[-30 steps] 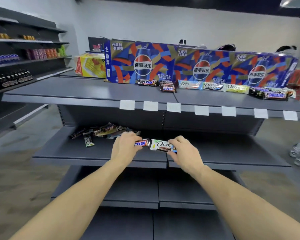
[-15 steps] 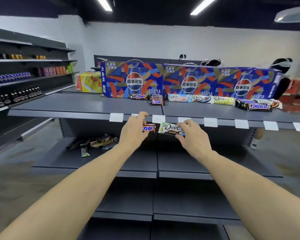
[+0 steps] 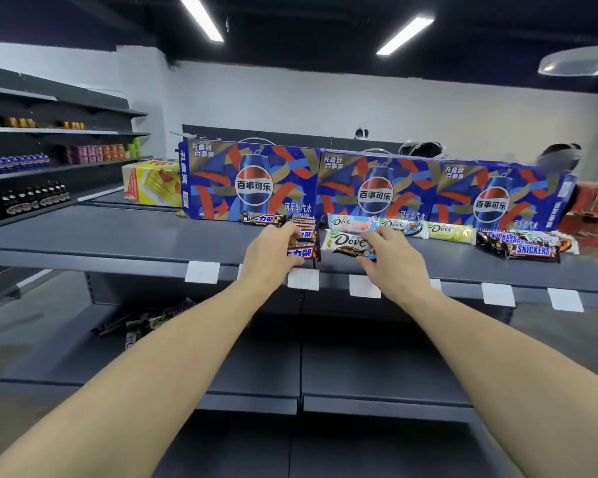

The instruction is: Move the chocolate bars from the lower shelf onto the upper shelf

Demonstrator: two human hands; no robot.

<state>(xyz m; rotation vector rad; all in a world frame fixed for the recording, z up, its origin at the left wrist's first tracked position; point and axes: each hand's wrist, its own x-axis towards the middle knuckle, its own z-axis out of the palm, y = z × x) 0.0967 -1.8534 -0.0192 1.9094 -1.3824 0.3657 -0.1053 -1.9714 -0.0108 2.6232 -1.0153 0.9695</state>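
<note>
My left hand [image 3: 269,254] grips a brown Snickers bar [image 3: 304,253] just above the front of the upper shelf [image 3: 125,239]. My right hand [image 3: 390,257] pinches a white Dove bar [image 3: 345,241] right beside it, over the same shelf. Behind them lie a small stack of Snickers bars [image 3: 304,225], a row of Dove bars [image 3: 403,228] and a pile of Snickers bars [image 3: 522,243] at the right. Several bars [image 3: 142,320] remain in a heap at the left of the lower shelf [image 3: 242,370], partly hidden by my left forearm.
Three blue Pepsi cartons [image 3: 373,189] stand along the back of the upper shelf, with a yellow box [image 3: 154,181] to their left. White price tags [image 3: 304,279] line the shelf's front edge. Side racks with bottles [image 3: 25,198] stand at the left. People are behind the cartons.
Both hands have risen from the lower shelf with a Snickers bar and a Dove bar and now reach over the front edge of the upper shelf.
</note>
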